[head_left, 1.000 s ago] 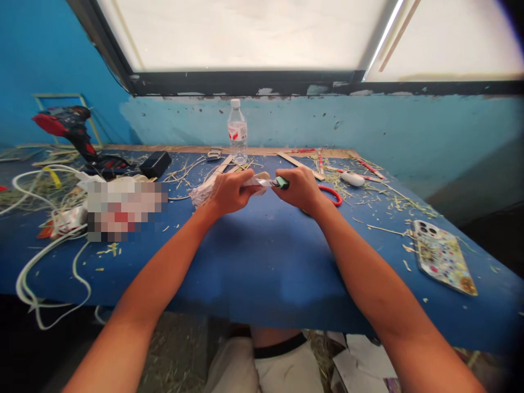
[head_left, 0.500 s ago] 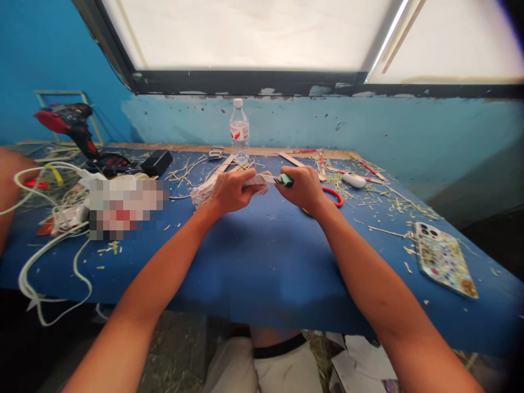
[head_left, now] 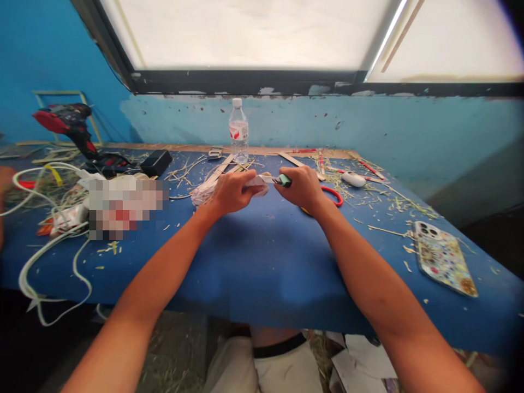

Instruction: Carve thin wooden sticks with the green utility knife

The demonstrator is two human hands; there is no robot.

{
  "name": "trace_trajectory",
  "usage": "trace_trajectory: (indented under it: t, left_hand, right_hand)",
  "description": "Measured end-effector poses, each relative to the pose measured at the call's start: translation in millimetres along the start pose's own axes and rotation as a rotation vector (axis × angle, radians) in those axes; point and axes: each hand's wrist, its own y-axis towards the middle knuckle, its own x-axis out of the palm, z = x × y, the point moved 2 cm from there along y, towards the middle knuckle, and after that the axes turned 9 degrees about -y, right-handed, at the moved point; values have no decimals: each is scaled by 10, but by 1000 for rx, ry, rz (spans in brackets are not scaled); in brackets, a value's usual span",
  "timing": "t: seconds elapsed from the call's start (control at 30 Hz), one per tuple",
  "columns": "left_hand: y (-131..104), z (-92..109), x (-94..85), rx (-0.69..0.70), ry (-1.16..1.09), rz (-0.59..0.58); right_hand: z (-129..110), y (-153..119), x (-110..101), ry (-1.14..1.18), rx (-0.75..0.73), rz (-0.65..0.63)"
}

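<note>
Held out over the table, my left hand (head_left: 235, 191) is closed around a pale, flat strip (head_left: 257, 181) whose kind I cannot make out. Crumpled clear plastic wrapping (head_left: 202, 192) shows behind that hand. My right hand (head_left: 303, 186) grips a green-handled utility knife (head_left: 285, 180), its blade end pointing left and meeting the strip between my hands. Under my right wrist lie red-handled scissors (head_left: 334, 196), partly covered by the forearm.
A plastic bottle (head_left: 238, 131) stands at the back, among wooden strips and shavings. Leftward are a cordless drill (head_left: 67, 123), a black box (head_left: 156, 162) and white cables (head_left: 24, 273). A white mouse (head_left: 353, 179) and a phone (head_left: 444, 259) lie right.
Another person's arm at the far left has drawn back toward the frame edge. My hands, the knife and the strip have hardly moved.
</note>
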Motion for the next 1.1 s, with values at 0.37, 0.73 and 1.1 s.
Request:
trace_trajectory:
  t: [0.37, 0.73, 1.1]
  left_hand:
    - [-2, -8, -1, -3, -16, -14]
    - [-9, -24, 11, -9, 2, -33]
    - [-6, -27, 13, -1, 12, -41]
  right_hand:
    - [-20, 5, -28, 38, -14, -35]
    - [-11, 5, -27, 54, -17, -39]
    - [-22, 13, -29, 80, -14, -84]
